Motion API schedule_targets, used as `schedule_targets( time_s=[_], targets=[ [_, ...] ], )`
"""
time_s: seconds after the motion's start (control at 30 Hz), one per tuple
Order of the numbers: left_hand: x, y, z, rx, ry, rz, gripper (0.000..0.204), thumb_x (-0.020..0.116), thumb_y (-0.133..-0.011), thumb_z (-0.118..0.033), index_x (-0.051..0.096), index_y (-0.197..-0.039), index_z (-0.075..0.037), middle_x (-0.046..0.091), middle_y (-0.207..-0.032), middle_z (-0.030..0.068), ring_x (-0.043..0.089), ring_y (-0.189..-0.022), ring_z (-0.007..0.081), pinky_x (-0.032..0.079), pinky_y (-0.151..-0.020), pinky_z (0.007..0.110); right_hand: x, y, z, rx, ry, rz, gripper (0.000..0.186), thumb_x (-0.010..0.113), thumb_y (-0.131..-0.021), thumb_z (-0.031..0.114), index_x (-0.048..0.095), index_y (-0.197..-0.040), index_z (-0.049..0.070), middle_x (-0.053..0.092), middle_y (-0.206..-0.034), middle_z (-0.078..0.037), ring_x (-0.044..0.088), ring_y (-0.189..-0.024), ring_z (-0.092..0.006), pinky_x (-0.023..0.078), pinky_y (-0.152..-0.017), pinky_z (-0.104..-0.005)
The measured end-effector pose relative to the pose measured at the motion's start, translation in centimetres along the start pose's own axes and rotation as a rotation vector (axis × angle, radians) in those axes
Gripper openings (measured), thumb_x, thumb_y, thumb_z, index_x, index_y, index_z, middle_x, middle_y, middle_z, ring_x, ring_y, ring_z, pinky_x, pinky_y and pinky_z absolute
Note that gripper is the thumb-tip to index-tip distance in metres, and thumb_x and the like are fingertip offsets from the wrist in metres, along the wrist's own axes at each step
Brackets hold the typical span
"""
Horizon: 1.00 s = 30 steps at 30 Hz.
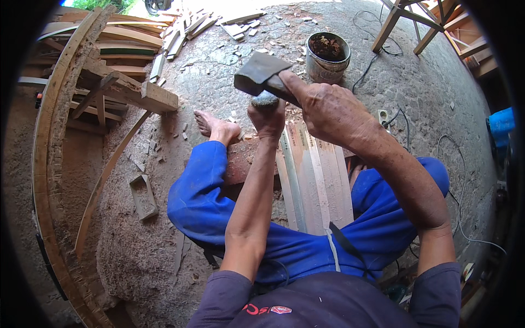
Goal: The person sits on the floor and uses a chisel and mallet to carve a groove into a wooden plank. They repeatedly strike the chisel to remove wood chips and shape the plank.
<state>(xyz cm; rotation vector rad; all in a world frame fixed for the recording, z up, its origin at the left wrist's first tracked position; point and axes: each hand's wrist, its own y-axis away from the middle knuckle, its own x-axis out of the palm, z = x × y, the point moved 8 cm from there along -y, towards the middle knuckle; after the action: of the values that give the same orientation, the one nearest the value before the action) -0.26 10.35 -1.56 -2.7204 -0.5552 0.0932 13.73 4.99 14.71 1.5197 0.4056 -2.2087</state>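
floor [415,93]: rough grey stone paving, littered with pale wood chips and sawdust, most thickly at the left; open bare stretch at the right, crossed by thin cables.
curved rim [46,164]: long bent wooden band along the left edge, rough and dusty, with stacked planks and offcuts beside it.
trousers [202,202]: blue cloth on both legs of the seated person; a bare foot [210,124] rests on the floor ahead of the left knee.
slats [314,175]: pale planed strips lying side by side between the knees, running away from the body, long edges touching.
log [240,161]: reddish block lying across under the slats' far end, beside the left knee.
bucket [327,54]: round, grey, stained, standing on the floor beyond the hands, dark scraps inside.
box [143,195]: small open wooden box on the sawdust, left of the left leg.
hatchet [261,74]: broad dark metal head, raised above the slats' far end.
right hand [328,109]: grip closed round the hatchet's handle just behind the head.
left hand [267,117]: fingers closed round the top of an upright piece just under the hatchet head; what it is I cannot tell.
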Motion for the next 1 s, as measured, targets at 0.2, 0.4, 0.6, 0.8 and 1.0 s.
schedule_targets(
  time_s=[0.2,0.4,0.6,0.8,1.0],
  targets=[
    [0.6,-3.7,2.8,-0.051,-0.251,0.053,0.012,0.078,-0.079,-0.015,0.07,-0.08,-0.005,0.072,-0.072,0.0054,0.07,-0.067,0.0167,0.053,-0.064,0.033,1.5,0.5,-2.3,-0.004,-0.272,0.035,0.053,0.06,-0.089,0.008,0.043,-0.14,0.007,0.072,-0.094,-0.025,0.072,-0.089,-0.0431,0.058,-0.079,-0.053],
    [0.0,-1.9,0.6,0.123,-0.145,-0.182,0.012,0.073,-0.08,-0.014,0.072,-0.08,-0.002,0.074,-0.071,0.0078,0.073,-0.069,0.0195,0.055,-0.067,0.035,3.0,-3.2,-2.7,0.058,0.086,0.195,0.039,0.063,-0.087,0.003,0.048,-0.123,0.006,0.071,-0.097,-0.027,0.072,-0.094,-0.0426,0.059,-0.079,-0.0535],
    [2.5,-6.5,7.2,-0.167,-0.254,0.047,0.012,0.073,-0.079,-0.011,0.069,-0.072,-0.001,0.068,-0.067,0.0023,0.059,-0.057,0.0127,0.047,-0.053,0.033,7.8,3.3,-6.3,0.221,-0.533,-0.159,0.065,0.064,-0.088,0.01,0.04,-0.149,0.007,0.072,-0.098,-0.023,0.072,-0.088,-0.0393,0.057,-0.08,-0.0472],
    [2.6,-9.2,16.1,-0.493,-0.347,0.057,0.019,0.072,-0.075,-0.01,0.065,-0.06,-0.001,0.061,-0.057,0.0023,0.053,-0.047,0.0116,0.04,-0.042,0.034,16.8,11.7,-6.3,0.768,-1.342,0.037,0.072,0.066,-0.089,0.005,0.034,-0.153,0.001,0.058,-0.073,0.0,0.049,-0.047,-0.0056,0.043,-0.042,-0.0247],
    [2.7,-8.3,17.1,-0.633,-0.253,0.086,0.024,0.071,-0.079,-0.008,0.06,-0.059,-0.004,0.055,-0.053,0.0036,0.05,-0.041,0.0131,0.036,-0.037,0.033,18.7,12.4,-7.5,0.734,-1.156,0.16,0.068,0.067,-0.087,0.007,0.042,-0.149,-0.001,0.068,-0.101,-0.014,0.067,-0.086,-0.02,0.055,-0.078,-0.0342]
  ],
)
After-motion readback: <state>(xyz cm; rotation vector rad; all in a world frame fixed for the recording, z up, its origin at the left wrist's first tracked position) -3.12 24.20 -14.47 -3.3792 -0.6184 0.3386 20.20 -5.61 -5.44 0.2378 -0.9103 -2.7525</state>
